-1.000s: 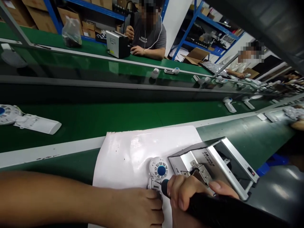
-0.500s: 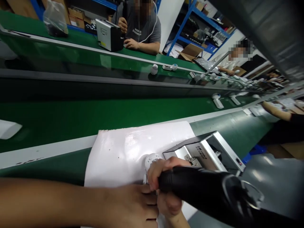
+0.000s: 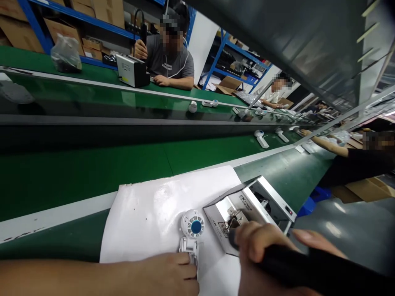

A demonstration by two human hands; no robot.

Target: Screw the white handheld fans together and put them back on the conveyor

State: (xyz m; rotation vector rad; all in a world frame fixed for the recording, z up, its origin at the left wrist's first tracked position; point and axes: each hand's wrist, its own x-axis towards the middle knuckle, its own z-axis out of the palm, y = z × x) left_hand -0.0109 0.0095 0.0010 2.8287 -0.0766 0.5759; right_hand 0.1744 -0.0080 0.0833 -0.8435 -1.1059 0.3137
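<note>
My left hand [image 3: 175, 273] is curled around the handle of the white fan [image 3: 193, 226], on the near sheet [image 3: 132, 230] left of the metal box [image 3: 217, 211]. My right hand [image 3: 262, 244] grips the black screwdriver [image 3: 293, 265], tip by the box. The fan looks part-assembled; what remains, I can't tell.

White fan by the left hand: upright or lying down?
Lying down: the fan rests on the white sheet, blue hub up, left hand over its handle.

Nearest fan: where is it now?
Head view, lower middle: the fan lies on the white sheet, left of the silver machine, its handle under the left hand.
</note>
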